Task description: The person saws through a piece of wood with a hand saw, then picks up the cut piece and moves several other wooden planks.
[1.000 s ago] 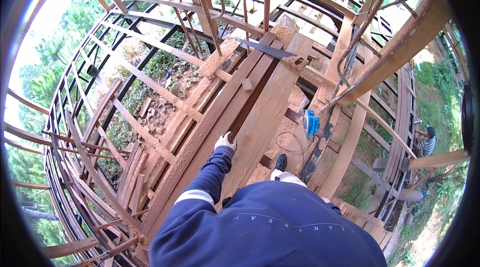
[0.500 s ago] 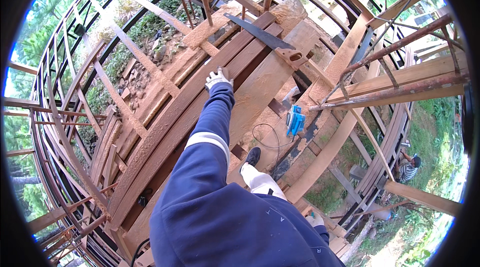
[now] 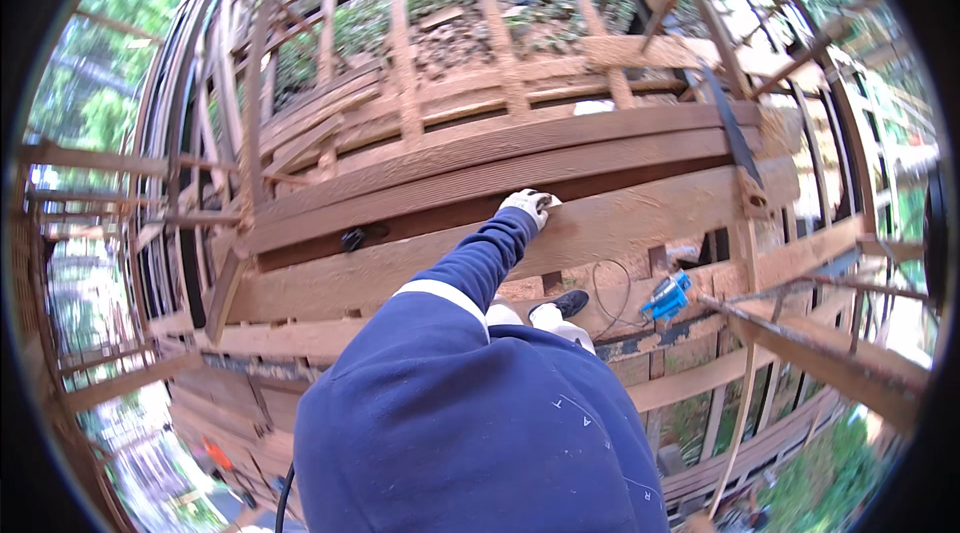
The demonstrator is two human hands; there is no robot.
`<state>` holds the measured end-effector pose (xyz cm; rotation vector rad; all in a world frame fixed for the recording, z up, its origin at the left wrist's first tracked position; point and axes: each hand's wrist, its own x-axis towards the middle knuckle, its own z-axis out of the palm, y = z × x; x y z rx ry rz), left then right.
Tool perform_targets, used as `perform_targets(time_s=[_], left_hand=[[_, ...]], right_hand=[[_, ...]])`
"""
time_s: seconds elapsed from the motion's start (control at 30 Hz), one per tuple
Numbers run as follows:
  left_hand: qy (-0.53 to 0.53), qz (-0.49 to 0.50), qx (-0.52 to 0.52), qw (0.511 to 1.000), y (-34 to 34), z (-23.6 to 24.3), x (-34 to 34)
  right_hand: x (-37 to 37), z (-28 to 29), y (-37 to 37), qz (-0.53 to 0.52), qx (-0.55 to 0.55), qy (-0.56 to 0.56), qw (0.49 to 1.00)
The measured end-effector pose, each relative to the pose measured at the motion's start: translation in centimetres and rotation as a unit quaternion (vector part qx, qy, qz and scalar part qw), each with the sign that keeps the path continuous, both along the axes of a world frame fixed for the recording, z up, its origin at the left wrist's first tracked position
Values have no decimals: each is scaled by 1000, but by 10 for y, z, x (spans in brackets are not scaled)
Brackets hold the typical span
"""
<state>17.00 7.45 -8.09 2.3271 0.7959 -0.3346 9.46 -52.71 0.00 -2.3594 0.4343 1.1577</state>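
My left hand (image 3: 526, 205), in a pale work glove, rests at the near edge of the dark gap between planks. Its fingers are curled round a small pale flat piece (image 3: 554, 202), whose kind I cannot make out. Beyond the hand run long brown grooved boards (image 3: 480, 173). On the near side lies a wide, dusty plank (image 3: 640, 218). A handsaw (image 3: 735, 133) lies across the boards' right end, its wooden handle toward me. My right hand is hidden behind my body.
A blue power tool (image 3: 667, 295) with a dark cord (image 3: 628, 278) sits right of my shoe (image 3: 570, 304). A small black object (image 3: 352, 239) lies in the gap at left. Rusty bars and timber (image 3: 820, 363) stand at right. Open joists (image 3: 405, 63) span the far side.
My view has turned, so the boards now run nearly level across it. My left hand has come off the grooved boards to the near edge of the gap. My right hand has gone from view.
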Motion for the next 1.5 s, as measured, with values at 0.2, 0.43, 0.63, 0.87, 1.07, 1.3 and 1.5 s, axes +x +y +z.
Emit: perform_targets(time_s=[0.2,0.43,0.63,0.87,1.07,1.3,1.5], left_hand=[[-37,137,117,983,68,45,-148],[-126,207,199,949,106,28,-316],[-118,62,126,983,77,13,-307],[-231,-137,72,960,8,39,-85],[-142,-77,120,980,-76,10,131],[10,2,196,981,-148,-10,226],[-8,-5,238,971,-152,-11,233]], right_hand=[[26,-8,83,106,47,-50,992],[7,-4,205,154,41,-121,980],[-22,50,214,21,-96,-240,966],[42,50,178,58,-58,-462,883],[202,73,181,139,-43,-525,839],[417,57,166,235,-60,-532,811],[557,-23,192,260,-70,-527,806]])
